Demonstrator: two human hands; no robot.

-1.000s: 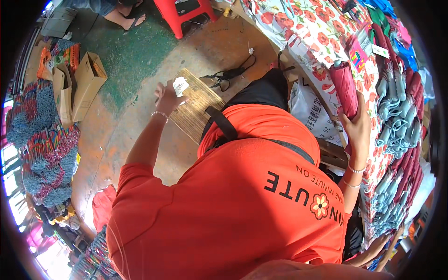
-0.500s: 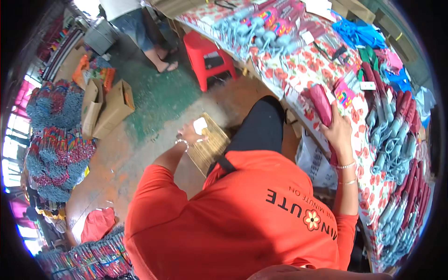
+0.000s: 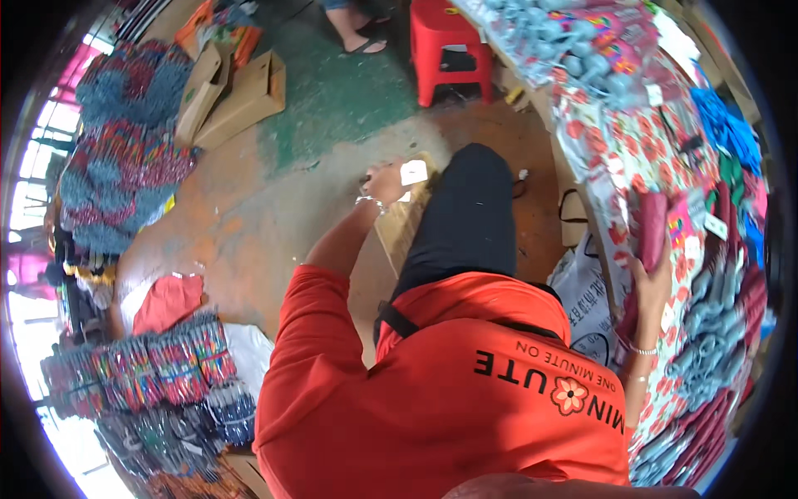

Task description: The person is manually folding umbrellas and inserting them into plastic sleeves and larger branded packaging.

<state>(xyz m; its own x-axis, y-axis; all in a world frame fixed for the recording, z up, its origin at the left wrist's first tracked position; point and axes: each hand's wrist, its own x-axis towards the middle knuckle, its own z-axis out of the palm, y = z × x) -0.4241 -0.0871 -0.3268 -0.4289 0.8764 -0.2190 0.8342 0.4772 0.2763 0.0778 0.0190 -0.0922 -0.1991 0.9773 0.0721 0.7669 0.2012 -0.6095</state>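
My left hand (image 3: 385, 184) reaches over a narrow wooden bench (image 3: 392, 237) beside my dark trouser leg. Its fingers close around the edge of a small white tag (image 3: 413, 172); a second bit of white shows just below. On the right, my right hand (image 3: 651, 281) wraps around a maroon folded umbrella (image 3: 652, 226), holding it over the flower-print tablecloth (image 3: 586, 125). A colourful printed wrapper (image 3: 685, 218) lies close by that umbrella. Maroon umbrellas with pale grey handles (image 3: 706, 341) lie in a row nearer to me on the table.
More grey-handled umbrellas (image 3: 573, 54) cover the table's far end. A red plastic stool (image 3: 451, 50) stands beyond the bench. Cardboard boxes (image 3: 241, 100) and tied grey bundles (image 3: 133, 150) stand at the left, with a red cloth (image 3: 169, 303) nearer. A person's sandalled foot (image 3: 366, 46) is at the top.
My view has turned, so the room shifts in the picture. The right hand still holds the maroon umbrella, now more upright in view. My left hand stays at the bench with the white tag.
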